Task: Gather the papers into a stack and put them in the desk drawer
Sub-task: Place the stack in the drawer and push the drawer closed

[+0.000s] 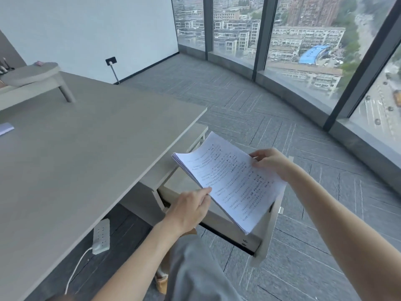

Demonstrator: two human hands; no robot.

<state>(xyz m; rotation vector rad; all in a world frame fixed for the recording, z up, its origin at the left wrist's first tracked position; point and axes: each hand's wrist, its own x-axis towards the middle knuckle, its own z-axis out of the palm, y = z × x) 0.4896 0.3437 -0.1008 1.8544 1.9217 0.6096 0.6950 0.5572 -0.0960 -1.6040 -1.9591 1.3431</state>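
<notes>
Item: paper stack point(230, 181), printed sheets, squared up, approx. one bundle. Status: gathered, done.
Location: held in the air over the open drawer point(236, 230), tilted, not yet inside.
Left hand point(191, 208): grip closed on the stack's near-left edge, thumb on top.
Right hand point(270, 162): grip clamped on the far-right edge.
Drawer: pulled out from under the counter point(82, 153); interior mostly hidden by the stack, contents can't tell.
Counter: one small white item point(5, 128) at left edge, poss. another sheet, unclear.
Remaining, est.: lower stack into drawer, shut drawer.
</notes>
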